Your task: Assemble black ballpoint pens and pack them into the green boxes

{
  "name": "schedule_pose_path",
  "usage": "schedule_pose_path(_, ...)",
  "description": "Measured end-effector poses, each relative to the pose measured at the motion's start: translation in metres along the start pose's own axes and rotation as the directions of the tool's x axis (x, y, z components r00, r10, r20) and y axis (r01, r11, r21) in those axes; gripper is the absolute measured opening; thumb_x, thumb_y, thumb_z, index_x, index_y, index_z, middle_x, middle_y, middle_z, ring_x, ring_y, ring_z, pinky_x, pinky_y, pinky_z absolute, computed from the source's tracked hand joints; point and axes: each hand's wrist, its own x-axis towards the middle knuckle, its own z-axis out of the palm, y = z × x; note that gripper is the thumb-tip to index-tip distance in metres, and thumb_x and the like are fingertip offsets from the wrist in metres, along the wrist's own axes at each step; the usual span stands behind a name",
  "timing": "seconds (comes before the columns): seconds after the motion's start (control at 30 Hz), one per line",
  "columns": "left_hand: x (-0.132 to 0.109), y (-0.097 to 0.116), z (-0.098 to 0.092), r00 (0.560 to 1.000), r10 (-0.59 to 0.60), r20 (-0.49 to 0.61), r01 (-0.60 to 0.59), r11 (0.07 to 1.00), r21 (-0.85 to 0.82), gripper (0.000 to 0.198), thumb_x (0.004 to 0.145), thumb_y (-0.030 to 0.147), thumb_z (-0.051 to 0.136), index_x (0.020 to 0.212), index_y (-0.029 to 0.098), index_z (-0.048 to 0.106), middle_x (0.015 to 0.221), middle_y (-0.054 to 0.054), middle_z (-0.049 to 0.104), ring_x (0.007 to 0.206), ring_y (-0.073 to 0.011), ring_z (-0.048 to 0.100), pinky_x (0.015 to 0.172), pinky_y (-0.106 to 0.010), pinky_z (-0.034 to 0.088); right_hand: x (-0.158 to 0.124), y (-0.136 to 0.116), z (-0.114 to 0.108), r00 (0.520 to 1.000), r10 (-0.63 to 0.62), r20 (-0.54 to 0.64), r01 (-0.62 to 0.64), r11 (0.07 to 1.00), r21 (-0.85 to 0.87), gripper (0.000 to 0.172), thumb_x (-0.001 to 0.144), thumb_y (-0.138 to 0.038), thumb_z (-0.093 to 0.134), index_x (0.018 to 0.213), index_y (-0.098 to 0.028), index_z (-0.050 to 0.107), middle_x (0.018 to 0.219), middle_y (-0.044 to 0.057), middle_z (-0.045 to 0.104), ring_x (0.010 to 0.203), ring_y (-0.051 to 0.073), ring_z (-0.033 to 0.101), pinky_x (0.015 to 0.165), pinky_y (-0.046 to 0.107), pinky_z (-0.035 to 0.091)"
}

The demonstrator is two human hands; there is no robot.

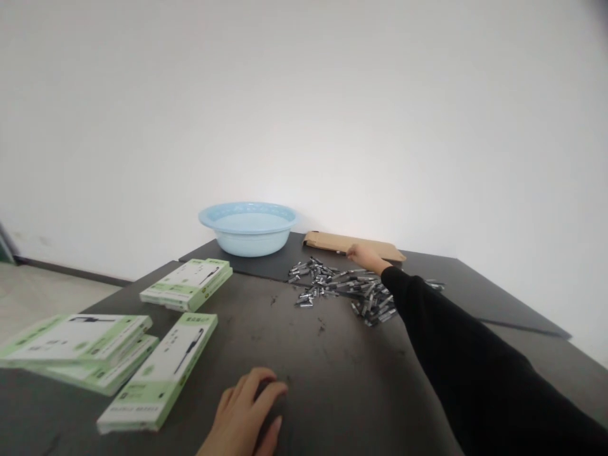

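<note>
My right hand (365, 256) reaches far out over a spread heap of small black and clear pen parts (375, 299). Its fingertips are pinched together near the edge of a flat brown cardboard piece (327, 240); what they hold, if anything, is too small to make out. Close to me, my left hand (247, 408) rests over the dark table (304, 361), fingers loosely bent, thumb apart and nothing visible in it. Nearest to it on the left lies a green and white pen box (164, 367) with a pen printed on top.
More green and white boxes lie stacked at the left edge (76, 339) and behind them (187, 282). A light blue plastic basin (251, 244) stands at the back by the white wall (304, 114). Seams run between the tabletops.
</note>
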Motion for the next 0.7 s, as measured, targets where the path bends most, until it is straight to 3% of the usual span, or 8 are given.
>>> schedule_pose_path(0.07,0.02,0.01,-0.013,0.997,-0.037,0.072,0.047,0.989,-0.142,0.034,0.084,0.022,0.05,0.115,0.028,0.064,0.118,-0.008,0.063,0.101,-0.0214,0.063,0.088,-0.036,0.052,-0.015,-0.021,-0.015,0.996,-0.006,-0.086,0.013,0.997,0.081,0.023,0.086,-0.013,0.052,0.096,-0.011,0.072,0.108,0.015,0.071,0.101,0.023,0.064,0.091,0.031,0.045)
schedule_pose_path(0.13,0.05,0.018,-0.021,0.993,-0.093,0.077,0.112,0.946,-0.303,0.034,0.086,0.026,0.049,0.118,0.023,0.061,0.119,-0.01,0.061,0.109,-0.0226,0.059,0.097,-0.039,0.047,-0.038,-0.045,-0.029,0.983,0.001,-0.181,0.047,0.965,0.26,0.021,0.087,-0.02,0.053,0.094,-0.013,0.071,0.102,0.013,0.072,0.093,0.022,0.065,0.085,0.03,0.047)
schedule_pose_path(0.2,0.083,0.027,-0.021,0.986,-0.16,0.039,0.159,0.862,-0.481,0.038,0.087,0.032,0.051,0.122,0.019,0.056,0.12,-0.013,0.06,0.11,-0.0237,0.057,0.099,-0.041,0.044,-0.07,-0.072,-0.04,0.966,0.04,-0.256,0.098,0.859,0.502,0.018,0.083,-0.03,0.059,0.083,-0.015,0.068,0.086,0.009,0.072,0.08,0.02,0.065,0.075,0.03,0.048)
schedule_pose_path(0.27,0.115,0.037,-0.014,0.979,-0.196,0.049,0.18,0.739,-0.649,0.043,0.086,0.035,0.054,0.126,0.018,0.052,0.121,-0.014,0.059,0.109,-0.0231,0.057,0.098,-0.039,0.043,-0.104,-0.097,-0.048,0.97,0.041,-0.238,0.142,0.7,0.699,0.023,0.078,-0.038,0.065,0.071,-0.016,0.061,0.076,0.006,0.069,0.076,0.02,0.064,0.071,0.03,0.048)
schedule_pose_path(0.37,0.145,0.055,0.006,0.977,-0.077,0.201,0.21,0.54,-0.815,0.043,0.088,0.041,0.053,0.124,0.018,0.051,0.102,-0.009,0.065,0.091,-0.019,0.061,0.079,-0.032,0.046,-0.149,-0.122,-0.046,0.987,0.028,-0.156,0.117,0.53,0.84,0.03,0.074,-0.044,0.069,0.066,-0.018,0.057,0.067,0.002,0.065,0.068,0.017,0.061,0.066,0.029,0.046)
schedule_pose_path(0.5,0.142,0.065,0.037,0.964,0.015,0.266,0.238,0.397,-0.886,0.045,0.087,0.047,0.053,0.117,0.014,0.052,0.061,0.005,0.049,0.055,-0.0118,0.051,0.057,-0.025,0.039,-0.18,-0.127,-0.017,0.991,0.091,-0.099,0.051,0.428,0.902,0.034,0.073,-0.049,0.069,0.065,-0.018,0.058,0.061,-0.001,0.061,0.062,0.014,0.056,0.064,0.027,0.044)
schedule_pose_path(0.6,0.128,0.053,0.051,0.941,0.007,0.338,0.324,0.275,-0.905,0.044,0.085,0.047,0.057,0.114,0.013,0.053,0.058,0.009,0.039,0.047,-0.0083,0.042,0.051,-0.023,0.033,-0.186,-0.121,0.013,0.984,0.164,-0.073,-0.003,0.424,0.906,0.033,0.072,-0.05,0.069,0.07,-0.017,0.063,0.067,0.0,0.063,0.066,0.014,0.055,0.066,0.027,0.043)
schedule_pose_path(0.7,0.125,0.031,0.055,0.887,0.029,0.461,0.452,0.151,-0.879,0.038,0.084,0.045,0.06,0.104,0.012,0.057,0.057,0.008,0.036,0.046,-0.0061,0.037,0.049,-0.021,0.028,-0.187,-0.114,0.036,0.973,0.221,-0.063,-0.055,0.49,0.87,0.032,0.078,-0.048,0.062,0.075,-0.016,0.066,0.071,0.002,0.064,0.068,0.015,0.055,0.068,0.028,0.043)
